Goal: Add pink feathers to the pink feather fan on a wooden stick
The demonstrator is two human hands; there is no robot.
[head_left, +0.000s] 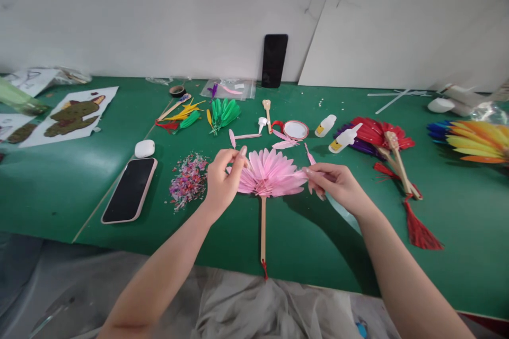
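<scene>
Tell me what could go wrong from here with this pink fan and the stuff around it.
The right hand has its fingers on the outer feathers of the pink fan; a sharp tug might bend or loosen one. The loose pile lies right beside the left hand, so a sideways sweep could scatter it. The black phone leans on edge against the wall and may slide if the table is bumped.

The fan (267, 172) lies right of the flat phone (130, 190).

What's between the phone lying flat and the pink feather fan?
A pile of tiny colourful bits, then the left hand by the fan. The head view shows this.
</scene>
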